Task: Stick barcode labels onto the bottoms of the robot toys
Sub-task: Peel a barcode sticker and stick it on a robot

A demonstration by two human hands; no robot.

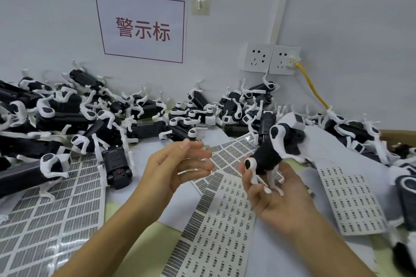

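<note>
A black-and-white robot dog toy [279, 144] is held up over the table by my right hand [279, 195], which lies palm up under it. The thumb and fingers close around the toy's white legs. My left hand [177, 168] hovers just left of the toy with its fingers straight and slightly spread, holding nothing that I can see. Sheets of barcode labels [225, 207] lie flat on the table beneath both hands. Whether a label sits on the toy's underside is hidden.
Heaps of more robot dog toys [74, 117] line the wall at the left, back [225, 110] and right [351, 132]. Another label sheet [51, 216] lies at the left, one [353, 200] at the right. A yellow cable [313, 87] hangs from the wall socket.
</note>
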